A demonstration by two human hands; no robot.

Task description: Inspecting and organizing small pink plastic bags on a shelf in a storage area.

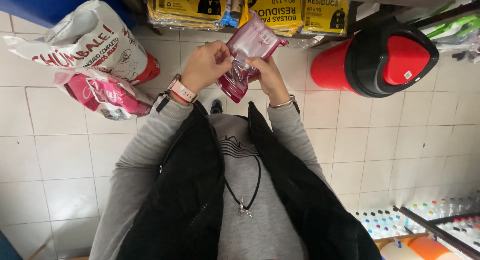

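I hold a clear plastic packet of red material [248, 54] in front of my chest with both hands. My left hand [204, 66] pinches its upper left side, a pink watch on that wrist. My right hand [270, 78] grips its right edge from below, a thin bracelet on the wrist. The packet's upper part sticks up above my fingers and its lower end hangs between my hands. My grey sleeves and black vest fill the bottom of the view.
A large white and red sack [95, 55] leans at the left on the white tiled floor [50, 155]. Yellow packs of bags [272, 7] lie on a shelf ahead. A red bin with a black lid [377, 60] stands at the right. Small bottles [400, 220] fill a rack at bottom right.
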